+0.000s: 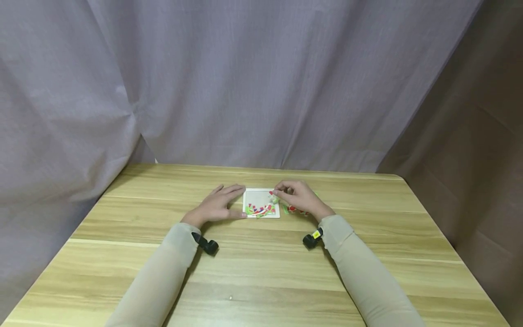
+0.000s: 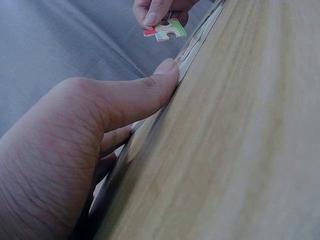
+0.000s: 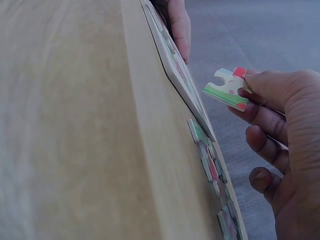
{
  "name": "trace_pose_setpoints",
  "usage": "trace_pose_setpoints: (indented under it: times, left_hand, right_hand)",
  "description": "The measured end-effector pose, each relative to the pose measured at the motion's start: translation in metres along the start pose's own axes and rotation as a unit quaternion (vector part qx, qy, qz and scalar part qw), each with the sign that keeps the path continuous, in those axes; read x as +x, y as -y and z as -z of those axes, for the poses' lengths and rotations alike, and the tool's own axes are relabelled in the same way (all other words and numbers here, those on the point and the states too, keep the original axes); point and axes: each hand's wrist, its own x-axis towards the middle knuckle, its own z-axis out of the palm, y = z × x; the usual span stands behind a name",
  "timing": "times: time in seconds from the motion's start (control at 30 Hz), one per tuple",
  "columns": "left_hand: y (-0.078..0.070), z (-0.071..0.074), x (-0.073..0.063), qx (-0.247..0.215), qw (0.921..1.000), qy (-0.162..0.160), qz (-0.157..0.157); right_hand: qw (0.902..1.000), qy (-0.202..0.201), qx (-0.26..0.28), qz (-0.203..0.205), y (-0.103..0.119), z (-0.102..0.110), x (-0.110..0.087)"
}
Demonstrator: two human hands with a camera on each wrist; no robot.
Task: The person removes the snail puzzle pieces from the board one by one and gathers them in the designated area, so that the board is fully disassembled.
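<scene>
A square puzzle tray (image 1: 256,197) with a white rim lies on the table, several colourful pieces (image 1: 260,210) along its near side and its far part bare. My left hand (image 1: 218,205) rests at the tray's left side with fingers spread, the thumb at the near corner and the fingertips at the far one. Between thumb and index finger my right hand (image 1: 300,198) pinches a jigsaw puzzle piece (image 3: 227,91), white with green and red parts. That piece is held up over the tray's right side, tilted in the right wrist view. The other right fingers are loosely bent.
Loose puzzle pieces (image 3: 212,167) lie on the wooden table (image 1: 261,263) just right of the tray, partly under my right hand in the head view. A grey curtain (image 1: 253,91) hangs behind the table's far edge. A small speck (image 1: 230,298) marks the near tabletop.
</scene>
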Motion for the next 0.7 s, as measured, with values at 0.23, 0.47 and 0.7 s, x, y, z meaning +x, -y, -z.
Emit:
trace_pose_setpoints:
  times: [0.23,0.47,0.7]
  left_hand:
    - [-0.002,0.0,-0.002,-0.006,1.0,0.001,-0.005]
    - [-0.001,-0.004,-0.004,0.0,1.0,0.005,0.0]
    - [0.002,-0.005,-0.003,0.001,1.0,-0.002,-0.002]
  right_hand:
    - [0.9997,-0.003,0.004,0.024,0.002,-0.001,-0.003]
    - [0.9992,-0.002,0.019,0.036,-0.001,-0.002,-0.008]
    - [0.9985,-0.029,0.037,0.028,-0.008,0.006,-0.015]
